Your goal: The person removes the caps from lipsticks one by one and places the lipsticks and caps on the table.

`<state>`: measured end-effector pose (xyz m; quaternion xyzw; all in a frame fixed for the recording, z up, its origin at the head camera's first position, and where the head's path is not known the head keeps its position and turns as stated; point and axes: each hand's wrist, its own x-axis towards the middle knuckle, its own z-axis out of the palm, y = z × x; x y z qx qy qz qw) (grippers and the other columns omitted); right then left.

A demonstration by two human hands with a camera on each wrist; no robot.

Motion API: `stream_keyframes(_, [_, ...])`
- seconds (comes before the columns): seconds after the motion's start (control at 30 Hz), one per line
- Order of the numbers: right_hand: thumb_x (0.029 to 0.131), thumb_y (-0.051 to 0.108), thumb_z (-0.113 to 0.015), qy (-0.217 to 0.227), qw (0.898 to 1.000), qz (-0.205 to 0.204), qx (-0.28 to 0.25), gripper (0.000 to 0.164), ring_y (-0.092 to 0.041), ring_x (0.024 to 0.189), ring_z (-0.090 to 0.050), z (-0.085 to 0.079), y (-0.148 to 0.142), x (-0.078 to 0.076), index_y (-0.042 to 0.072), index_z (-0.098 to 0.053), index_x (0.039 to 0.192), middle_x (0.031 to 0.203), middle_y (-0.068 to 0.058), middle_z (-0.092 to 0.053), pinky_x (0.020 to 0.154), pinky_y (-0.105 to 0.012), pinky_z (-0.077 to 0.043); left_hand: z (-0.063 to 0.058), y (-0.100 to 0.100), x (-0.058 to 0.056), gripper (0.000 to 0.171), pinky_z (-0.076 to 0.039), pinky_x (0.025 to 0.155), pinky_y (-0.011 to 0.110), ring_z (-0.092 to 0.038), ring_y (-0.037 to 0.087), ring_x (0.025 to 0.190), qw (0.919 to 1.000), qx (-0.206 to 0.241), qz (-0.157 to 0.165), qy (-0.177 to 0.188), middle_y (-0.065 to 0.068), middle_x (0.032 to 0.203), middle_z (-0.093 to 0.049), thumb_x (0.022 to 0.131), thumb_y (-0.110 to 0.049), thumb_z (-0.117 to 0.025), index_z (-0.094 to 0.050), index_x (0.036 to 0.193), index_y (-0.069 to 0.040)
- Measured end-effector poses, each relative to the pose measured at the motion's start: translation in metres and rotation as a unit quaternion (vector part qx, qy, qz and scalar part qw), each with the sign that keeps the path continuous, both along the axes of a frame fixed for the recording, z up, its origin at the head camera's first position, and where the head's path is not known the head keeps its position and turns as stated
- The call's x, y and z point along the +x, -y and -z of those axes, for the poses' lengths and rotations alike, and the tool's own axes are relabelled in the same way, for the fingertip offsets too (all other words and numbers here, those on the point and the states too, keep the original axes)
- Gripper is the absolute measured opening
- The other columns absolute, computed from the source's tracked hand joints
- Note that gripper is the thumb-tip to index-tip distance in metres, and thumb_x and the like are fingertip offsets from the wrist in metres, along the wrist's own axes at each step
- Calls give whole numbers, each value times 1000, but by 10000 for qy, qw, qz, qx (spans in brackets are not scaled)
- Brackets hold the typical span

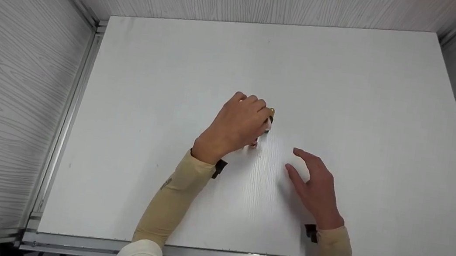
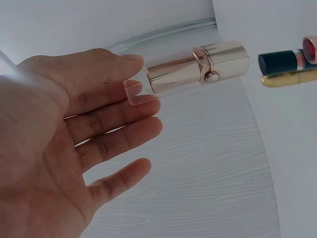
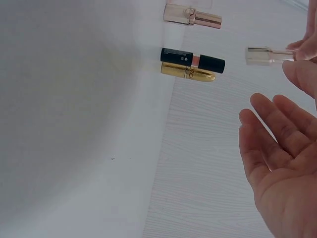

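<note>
Mid-frame in the head view, we see the left hand (image 1: 239, 123), back upward, pinching a lipstick (image 2: 185, 73) at its wrist view's upper centre, while lower right the right hand (image 1: 320, 191) curves, fingers (image 3: 281, 121) wide of thumb.

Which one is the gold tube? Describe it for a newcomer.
Look near the middle of the white table, beside the left hand in the head view. In the right wrist view, the gold tube there sits close beside the black tube. Its yellow-gold surface and rounded tip set it apart; the black tube and the rose-gold tube nearby end flat.
</note>
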<state>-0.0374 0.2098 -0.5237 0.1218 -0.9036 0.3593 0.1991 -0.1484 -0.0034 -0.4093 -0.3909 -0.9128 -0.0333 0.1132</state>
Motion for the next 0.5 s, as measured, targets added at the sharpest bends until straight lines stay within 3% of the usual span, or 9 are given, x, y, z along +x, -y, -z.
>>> stream_keyframes(0.2, [84, 24, -68, 67, 10000, 2, -47, 56, -16, 117, -54, -1, 1, 0, 11, -49, 135, 126, -1, -59, 96, -32, -42, -2, -5, 21, 17, -45, 84, 32, -61, 14, 88, 9955, 430, 559, -637, -3, 92, -67, 90, -23, -53, -68, 93, -15])
stream_keyframes(0.5, [81, 21, -71, 133, 9999, -92, -41, 61, -19, 110, -59, 0, 2, 0, 12, -47, 136, 120, -4, -63, 91, -35, -46, 2, -14, 39, 17, -45, 84, 31, -60, 13, 90, 9927, 521, 991, -444, -4, 91, -66, 91, -29, -58, -68, 97, -17])
